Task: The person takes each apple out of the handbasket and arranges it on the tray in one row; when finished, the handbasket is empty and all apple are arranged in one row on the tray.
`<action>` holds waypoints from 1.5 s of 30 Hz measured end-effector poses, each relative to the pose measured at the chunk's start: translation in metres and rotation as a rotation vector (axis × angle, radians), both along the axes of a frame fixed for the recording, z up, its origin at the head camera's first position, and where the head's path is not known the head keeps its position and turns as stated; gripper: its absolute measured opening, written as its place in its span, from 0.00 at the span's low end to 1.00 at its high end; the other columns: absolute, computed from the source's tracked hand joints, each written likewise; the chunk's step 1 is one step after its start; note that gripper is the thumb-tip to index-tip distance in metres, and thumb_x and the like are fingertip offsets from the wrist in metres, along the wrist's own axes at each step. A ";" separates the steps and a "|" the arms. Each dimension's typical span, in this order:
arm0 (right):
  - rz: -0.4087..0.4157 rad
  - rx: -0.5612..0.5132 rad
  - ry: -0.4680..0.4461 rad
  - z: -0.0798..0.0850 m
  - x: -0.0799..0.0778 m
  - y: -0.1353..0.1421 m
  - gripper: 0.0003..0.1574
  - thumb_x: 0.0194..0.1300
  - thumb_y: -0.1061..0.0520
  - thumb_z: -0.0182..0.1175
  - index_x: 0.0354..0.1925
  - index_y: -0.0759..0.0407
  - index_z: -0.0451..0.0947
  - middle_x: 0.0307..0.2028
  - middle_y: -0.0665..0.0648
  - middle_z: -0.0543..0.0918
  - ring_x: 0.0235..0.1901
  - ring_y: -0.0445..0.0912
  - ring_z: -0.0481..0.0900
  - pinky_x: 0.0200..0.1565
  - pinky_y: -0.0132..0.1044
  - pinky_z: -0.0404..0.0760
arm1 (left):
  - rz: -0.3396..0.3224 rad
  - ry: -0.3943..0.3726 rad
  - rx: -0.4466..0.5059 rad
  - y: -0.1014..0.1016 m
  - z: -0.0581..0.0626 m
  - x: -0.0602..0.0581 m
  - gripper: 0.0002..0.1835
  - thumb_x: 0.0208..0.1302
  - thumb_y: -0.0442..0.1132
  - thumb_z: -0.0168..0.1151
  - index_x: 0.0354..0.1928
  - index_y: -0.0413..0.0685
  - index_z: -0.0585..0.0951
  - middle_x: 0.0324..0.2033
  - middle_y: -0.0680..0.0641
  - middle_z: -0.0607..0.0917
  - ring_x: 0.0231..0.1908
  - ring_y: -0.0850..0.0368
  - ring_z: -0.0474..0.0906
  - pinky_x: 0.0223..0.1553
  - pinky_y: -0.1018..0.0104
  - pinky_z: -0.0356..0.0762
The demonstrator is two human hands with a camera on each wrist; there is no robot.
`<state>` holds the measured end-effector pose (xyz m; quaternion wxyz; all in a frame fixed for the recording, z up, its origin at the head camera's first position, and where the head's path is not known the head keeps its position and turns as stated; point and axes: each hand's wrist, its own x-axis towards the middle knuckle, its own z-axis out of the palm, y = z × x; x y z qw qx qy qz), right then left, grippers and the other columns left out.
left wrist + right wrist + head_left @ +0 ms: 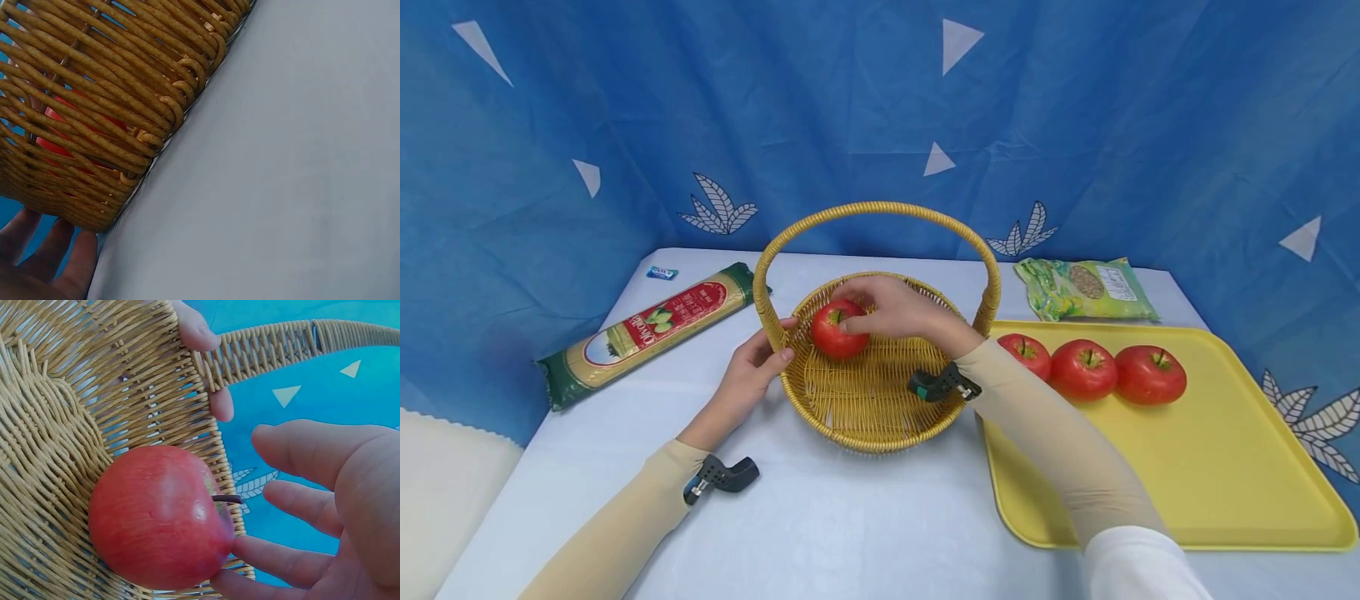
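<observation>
A yellow wicker basket (pixel 880 421) with a tall arched handle stands on the table. My left hand (pixel 751 371) grips its left rim at the foot of the handle, thumb on the inner side and fingers outside. In the left wrist view, fingers (pixel 81 259) lie against the basket's outer wall. One red apple (pixel 156 515) sits inside the basket, against the left part of the wall. Over it is my right hand (pixel 891 308), its fingers spread and loose. In the right wrist view, the lower fingertips touch the apple near its stem, while the thumb stands apart from it.
To the right, a yellow tray (pixel 1225 483) carries three red apples (pixel 1150 375) in a row, partly behind the right arm. A green packet (pixel 1086 290) lies behind the tray. At left are a pasta bag (pixel 651 329) and a small blue-wrapped item (pixel 662 272). Blue cloth hangs behind.
</observation>
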<state>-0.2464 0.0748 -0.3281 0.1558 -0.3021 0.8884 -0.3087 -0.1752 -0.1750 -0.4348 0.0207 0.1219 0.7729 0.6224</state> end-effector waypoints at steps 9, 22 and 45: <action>-0.007 -0.004 -0.009 -0.011 -0.003 -0.002 0.28 0.63 0.53 0.69 0.61 0.51 0.79 0.59 0.53 0.83 0.60 0.52 0.78 0.62 0.48 0.81 | -0.003 0.008 0.008 0.000 -0.001 0.000 0.26 0.76 0.36 0.53 0.74 0.47 0.67 0.74 0.38 0.68 0.73 0.37 0.66 0.58 0.83 0.72; -0.008 -0.040 -0.054 -0.029 -0.007 -0.009 0.25 0.59 0.57 0.73 0.54 0.52 0.79 0.59 0.56 0.80 0.59 0.51 0.76 0.61 0.45 0.82 | 0.001 0.019 0.002 -0.003 -0.001 -0.001 0.27 0.76 0.35 0.54 0.74 0.47 0.67 0.74 0.39 0.69 0.72 0.38 0.68 0.57 0.83 0.73; 0.022 -0.144 -0.254 -0.037 -0.012 -0.002 0.29 0.56 0.62 0.72 0.57 0.52 0.78 0.63 0.58 0.77 0.63 0.53 0.74 0.65 0.48 0.77 | -0.004 0.016 0.009 -0.002 -0.002 -0.003 0.27 0.76 0.36 0.54 0.74 0.47 0.67 0.74 0.40 0.68 0.72 0.39 0.67 0.57 0.82 0.73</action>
